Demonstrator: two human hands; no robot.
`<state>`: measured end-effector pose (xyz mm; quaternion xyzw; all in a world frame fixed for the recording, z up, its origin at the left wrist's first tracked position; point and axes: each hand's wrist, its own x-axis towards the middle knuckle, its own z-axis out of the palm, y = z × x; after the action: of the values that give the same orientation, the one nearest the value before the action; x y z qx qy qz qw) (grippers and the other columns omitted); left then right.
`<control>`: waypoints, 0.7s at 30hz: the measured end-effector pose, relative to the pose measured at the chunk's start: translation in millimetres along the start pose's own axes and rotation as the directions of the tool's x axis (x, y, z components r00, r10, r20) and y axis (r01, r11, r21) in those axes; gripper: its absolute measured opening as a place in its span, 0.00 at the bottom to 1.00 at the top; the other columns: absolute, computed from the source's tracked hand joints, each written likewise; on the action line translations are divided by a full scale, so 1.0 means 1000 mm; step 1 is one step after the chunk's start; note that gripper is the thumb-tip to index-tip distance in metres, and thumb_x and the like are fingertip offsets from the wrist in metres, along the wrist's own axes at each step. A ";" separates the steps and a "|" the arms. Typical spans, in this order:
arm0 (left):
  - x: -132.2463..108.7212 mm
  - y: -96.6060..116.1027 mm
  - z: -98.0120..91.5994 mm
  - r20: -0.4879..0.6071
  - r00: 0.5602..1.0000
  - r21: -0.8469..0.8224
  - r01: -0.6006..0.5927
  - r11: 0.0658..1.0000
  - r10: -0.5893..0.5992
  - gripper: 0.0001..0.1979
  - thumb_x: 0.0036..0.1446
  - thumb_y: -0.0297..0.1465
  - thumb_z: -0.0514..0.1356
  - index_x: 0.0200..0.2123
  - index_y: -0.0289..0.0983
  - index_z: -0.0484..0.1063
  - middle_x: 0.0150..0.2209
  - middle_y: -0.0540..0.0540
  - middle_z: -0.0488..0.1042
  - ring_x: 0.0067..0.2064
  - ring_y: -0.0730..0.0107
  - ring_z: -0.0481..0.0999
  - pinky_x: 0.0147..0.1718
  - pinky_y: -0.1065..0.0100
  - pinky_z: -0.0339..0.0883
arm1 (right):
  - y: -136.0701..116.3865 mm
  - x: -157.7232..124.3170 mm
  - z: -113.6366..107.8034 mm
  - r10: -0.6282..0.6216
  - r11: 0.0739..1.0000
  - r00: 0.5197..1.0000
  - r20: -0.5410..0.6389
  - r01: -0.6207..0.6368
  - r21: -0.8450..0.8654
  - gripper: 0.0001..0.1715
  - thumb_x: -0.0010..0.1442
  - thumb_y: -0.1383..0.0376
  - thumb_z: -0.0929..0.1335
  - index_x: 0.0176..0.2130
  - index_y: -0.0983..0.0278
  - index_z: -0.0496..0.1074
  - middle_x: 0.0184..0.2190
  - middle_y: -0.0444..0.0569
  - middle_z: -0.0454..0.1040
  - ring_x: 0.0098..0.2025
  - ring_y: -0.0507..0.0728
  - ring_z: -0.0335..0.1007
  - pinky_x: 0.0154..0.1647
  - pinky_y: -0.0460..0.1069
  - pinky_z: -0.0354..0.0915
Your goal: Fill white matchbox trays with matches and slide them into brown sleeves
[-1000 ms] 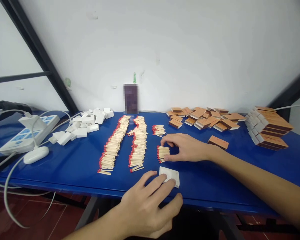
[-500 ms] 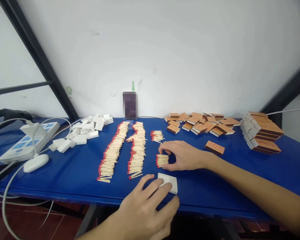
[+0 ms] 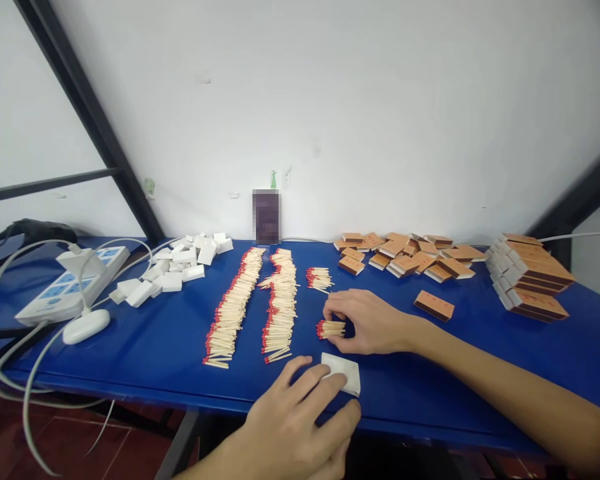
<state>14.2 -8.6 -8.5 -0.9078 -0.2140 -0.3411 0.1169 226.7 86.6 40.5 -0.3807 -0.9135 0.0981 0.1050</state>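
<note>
My right hand (image 3: pixel 367 321) is closed round a small bundle of red-tipped matches (image 3: pixel 330 329) on the blue table (image 3: pixel 145 340), its fingers pinching the sticks together. My left hand (image 3: pixel 295 420) rests at the near edge with its fingers lying on a white inner matchbox tray (image 3: pixel 344 371). Two long rows of matches (image 3: pixel 257 297) lie just left of the bundle. Another small bundle of matches (image 3: pixel 318 279) lies behind it.
A heap of white trays (image 3: pixel 177 267) sits at the back left. Orange matchbox sleeves (image 3: pixel 405 252) lie at the back right, one sleeve (image 3: pixel 433 305) apart, with a stack of boxes (image 3: pixel 530 275) at far right. A power strip (image 3: pixel 75 280), cables and a white adapter (image 3: pixel 86 326) sit left.
My right hand has drawn its fingers tighter round the small match bundle, squeezing it narrower. My left hand stays on the white tray. The camera has tilted slightly.
</note>
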 end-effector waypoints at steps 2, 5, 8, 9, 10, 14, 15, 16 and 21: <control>-0.001 0.000 0.000 0.018 1.000 0.002 -0.022 1.000 0.022 0.13 0.56 0.29 0.58 0.45 0.37 0.74 0.47 0.43 0.76 0.49 0.60 0.74 0.54 0.56 0.66 | -0.001 -0.001 0.001 -0.015 1.000 1.000 -0.002 0.014 -0.020 0.07 0.54 0.61 0.68 0.33 0.61 0.67 0.32 0.47 0.73 0.33 0.56 0.65 0.34 0.50 0.55; -0.001 0.000 0.000 0.030 0.999 0.018 -0.027 0.999 0.026 0.13 0.57 0.29 0.58 0.46 0.37 0.73 0.48 0.42 0.75 0.49 0.60 0.73 0.54 0.55 0.65 | -0.003 -0.003 0.002 -0.035 0.998 0.999 -0.011 0.034 -0.044 0.08 0.54 0.61 0.68 0.34 0.61 0.67 0.33 0.46 0.73 0.33 0.56 0.65 0.34 0.50 0.55; -0.001 0.000 -0.001 0.039 0.999 0.023 -0.033 0.999 0.032 0.13 0.57 0.29 0.58 0.46 0.36 0.73 0.48 0.42 0.75 0.50 0.60 0.73 0.54 0.55 0.65 | -0.005 -0.004 -0.001 -0.027 0.999 1.000 -0.008 0.027 -0.045 0.10 0.54 0.59 0.69 0.35 0.61 0.67 0.32 0.46 0.72 0.31 0.55 0.63 0.32 0.50 0.54; -0.001 0.000 -0.001 0.043 0.998 0.024 -0.039 0.999 0.038 0.13 0.57 0.29 0.58 0.46 0.36 0.73 0.48 0.42 0.75 0.50 0.60 0.73 0.54 0.55 0.65 | -0.004 -0.004 -0.002 -0.015 0.999 1.000 -0.005 0.015 -0.039 0.11 0.54 0.59 0.69 0.36 0.61 0.67 0.31 0.45 0.72 0.30 0.54 0.63 0.32 0.49 0.53; -0.001 0.000 0.000 0.047 0.998 0.025 -0.045 0.999 0.044 0.13 0.57 0.29 0.58 0.46 0.36 0.73 0.48 0.42 0.75 0.49 0.59 0.73 0.54 0.55 0.64 | -0.002 -0.004 -0.004 -0.003 1.000 1.000 -0.013 0.002 -0.032 0.12 0.54 0.58 0.70 0.36 0.61 0.67 0.30 0.44 0.71 0.29 0.54 0.62 0.31 0.49 0.53; -0.002 -0.001 0.001 0.051 0.996 0.054 -0.075 0.996 0.073 0.15 0.57 0.31 0.59 0.47 0.36 0.73 0.49 0.42 0.74 0.49 0.59 0.73 0.54 0.54 0.64 | 0.016 0.003 -0.005 0.033 0.999 0.978 -0.207 -0.039 -0.021 0.07 0.61 0.61 0.66 0.36 0.62 0.67 0.29 0.44 0.68 0.29 0.53 0.61 0.32 0.48 0.55; -0.002 -0.001 0.001 0.052 0.995 0.065 -0.086 0.994 0.083 0.15 0.57 0.31 0.59 0.48 0.36 0.73 0.49 0.42 0.74 0.49 0.59 0.73 0.53 0.54 0.64 | 0.023 0.006 -0.003 0.040 0.999 0.961 -0.274 -0.048 -0.022 0.05 0.62 0.63 0.65 0.37 0.63 0.68 0.29 0.45 0.68 0.30 0.53 0.61 0.33 0.48 0.55; -0.003 -0.001 0.001 0.052 0.994 0.076 -0.100 0.992 0.097 0.15 0.57 0.31 0.59 0.48 0.36 0.73 0.49 0.42 0.74 0.48 0.58 0.73 0.53 0.54 0.65 | 0.029 0.010 0.000 0.042 0.998 0.943 -0.329 -0.054 -0.027 0.04 0.62 0.65 0.64 0.37 0.63 0.68 0.29 0.45 0.68 0.30 0.53 0.61 0.33 0.48 0.56; -0.004 -0.003 0.001 0.050 0.988 0.105 -0.153 0.983 0.148 0.16 0.58 0.32 0.59 0.49 0.35 0.74 0.49 0.40 0.75 0.47 0.57 0.73 0.50 0.55 0.65 | 0.049 0.029 0.020 0.068 0.998 0.936 -0.345 -0.068 0.011 0.03 0.60 0.67 0.67 0.35 0.64 0.72 0.25 0.43 0.66 0.29 0.53 0.61 0.33 0.48 0.56</control>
<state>11.1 -6.8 -11.9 -0.9207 -0.1653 -0.3003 0.1868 234.6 139.5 11.6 -0.4235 -0.8672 0.0328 0.2599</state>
